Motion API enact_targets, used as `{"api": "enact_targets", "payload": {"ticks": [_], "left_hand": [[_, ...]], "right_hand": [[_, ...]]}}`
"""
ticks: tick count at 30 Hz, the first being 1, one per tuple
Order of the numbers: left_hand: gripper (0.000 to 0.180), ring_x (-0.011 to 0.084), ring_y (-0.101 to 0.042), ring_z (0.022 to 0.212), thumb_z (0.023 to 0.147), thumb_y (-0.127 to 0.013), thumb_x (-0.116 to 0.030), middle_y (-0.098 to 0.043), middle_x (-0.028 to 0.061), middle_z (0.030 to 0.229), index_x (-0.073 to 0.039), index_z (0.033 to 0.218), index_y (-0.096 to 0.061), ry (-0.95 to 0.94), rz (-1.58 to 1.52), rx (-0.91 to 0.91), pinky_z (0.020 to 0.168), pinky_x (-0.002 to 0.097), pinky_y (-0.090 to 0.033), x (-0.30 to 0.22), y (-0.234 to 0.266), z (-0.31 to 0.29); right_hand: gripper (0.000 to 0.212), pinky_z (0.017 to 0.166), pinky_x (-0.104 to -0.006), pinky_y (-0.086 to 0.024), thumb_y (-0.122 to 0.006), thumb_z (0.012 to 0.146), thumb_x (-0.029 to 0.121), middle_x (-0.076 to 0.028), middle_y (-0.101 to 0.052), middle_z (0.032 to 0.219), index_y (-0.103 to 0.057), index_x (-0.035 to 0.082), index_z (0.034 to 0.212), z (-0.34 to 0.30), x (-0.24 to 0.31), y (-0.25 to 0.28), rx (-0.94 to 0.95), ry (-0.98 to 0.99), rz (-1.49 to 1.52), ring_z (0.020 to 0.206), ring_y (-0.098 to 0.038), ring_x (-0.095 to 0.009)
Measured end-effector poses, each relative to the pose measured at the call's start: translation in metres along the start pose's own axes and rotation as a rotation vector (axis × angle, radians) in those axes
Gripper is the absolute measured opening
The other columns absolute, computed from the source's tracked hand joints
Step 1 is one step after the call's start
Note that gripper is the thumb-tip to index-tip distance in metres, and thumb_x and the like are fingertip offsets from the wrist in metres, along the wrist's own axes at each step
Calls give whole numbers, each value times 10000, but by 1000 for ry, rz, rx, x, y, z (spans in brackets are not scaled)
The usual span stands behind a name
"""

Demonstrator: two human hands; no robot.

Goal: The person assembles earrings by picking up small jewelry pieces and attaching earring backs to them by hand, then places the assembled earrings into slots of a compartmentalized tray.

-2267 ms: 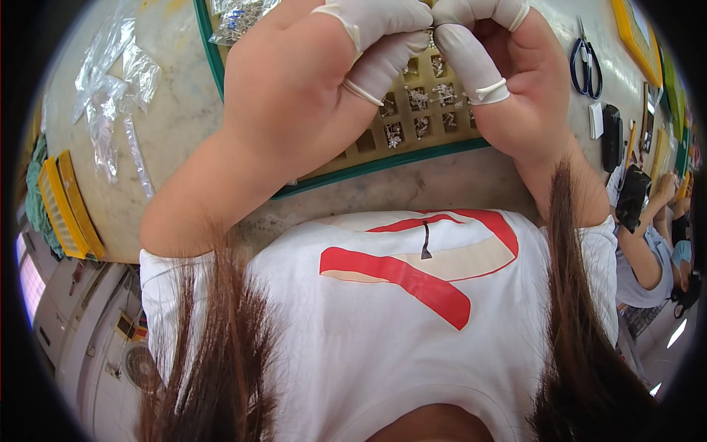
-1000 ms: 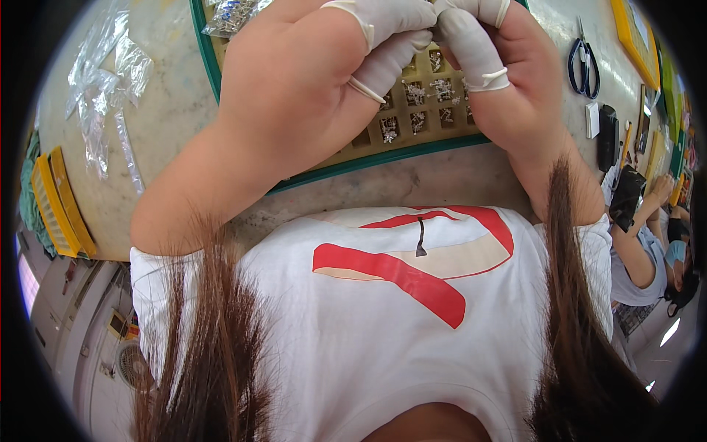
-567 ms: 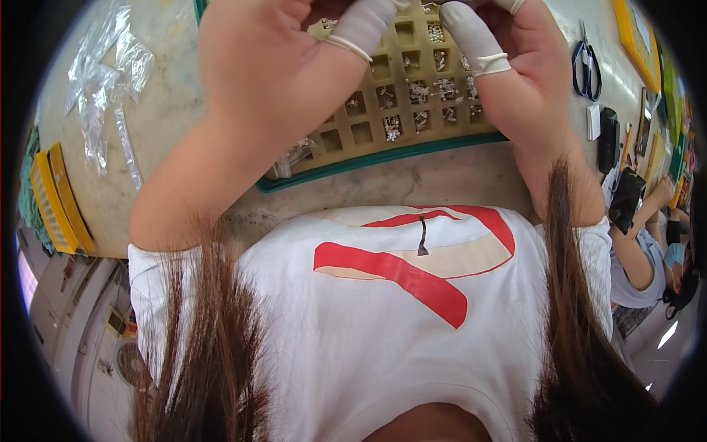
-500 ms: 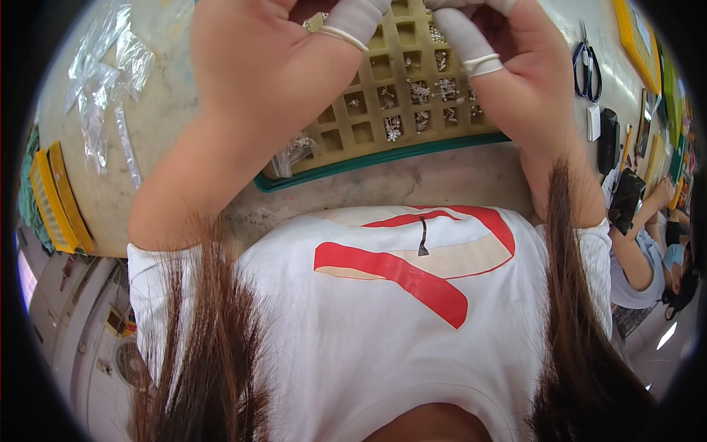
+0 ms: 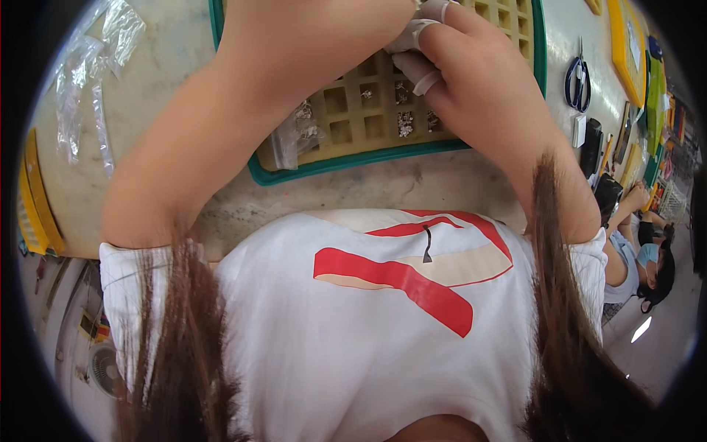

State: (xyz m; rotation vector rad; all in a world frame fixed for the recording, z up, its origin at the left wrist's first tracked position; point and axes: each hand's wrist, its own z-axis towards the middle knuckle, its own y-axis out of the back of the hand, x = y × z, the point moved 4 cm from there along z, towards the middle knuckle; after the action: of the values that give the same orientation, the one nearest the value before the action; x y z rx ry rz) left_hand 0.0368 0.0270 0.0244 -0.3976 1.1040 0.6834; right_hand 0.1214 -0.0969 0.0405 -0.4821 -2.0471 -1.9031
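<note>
A tan tray (image 5: 368,151) with square compartments lies in a green outer tray (image 5: 353,160). Small silvery jewellery pieces (image 5: 406,124) fill several compartments. Above the tray's middle, my right hand (image 5: 464,66) has its fingers bent together, with white finger cots on several of them. Whatever they pinch is too small or too hidden to name. My left hand (image 5: 331,26) reaches over the tray at the upper edge, next to the right one. Its fingers are hidden or cut off by the frame. A clear zip bag (image 5: 289,140) holding small silvery pieces rests in the tray's near left corner.
Crumpled clear plastic bags (image 5: 81,81) lie on the table at left, beyond a yellow tray (image 5: 37,195). At right are blue-handled scissors (image 5: 578,81), a small white box (image 5: 579,130), a black case (image 5: 591,147) and a yellow frame (image 5: 626,48). Another person (image 5: 630,258) sits farther right.
Both hands have shifted: my right hand has moved left across the tray and turned, while the left has risen toward the upper edge, its fingers passing from view. The whole view has tilted slightly.
</note>
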Motion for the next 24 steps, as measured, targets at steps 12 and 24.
{"api": "enact_targets", "payload": {"ticks": [12,24], "left_hand": [[207,156,-668,934,902,-699,47,-686,81,1011,9,1102,-661,138,-127,119,837,268,-519,-9,16,-23],[217,145,-606,888,888,-662,73,-622,85,1000,-1,1084,-605,244,-270,417,801,285,-478,-37,12,-29]], "right_hand": [[203,796,-313,-536,-529,927,-80,-140,-607,1053,-566,7,1106,-15,-16,20,-323,12,1173,864,-623,-191],[341,848,-346,-499,-533,865,-65,-112,-581,1033,-584,58,1179,-30,-38,13,-321,141,1597,952,-566,-214]]}}
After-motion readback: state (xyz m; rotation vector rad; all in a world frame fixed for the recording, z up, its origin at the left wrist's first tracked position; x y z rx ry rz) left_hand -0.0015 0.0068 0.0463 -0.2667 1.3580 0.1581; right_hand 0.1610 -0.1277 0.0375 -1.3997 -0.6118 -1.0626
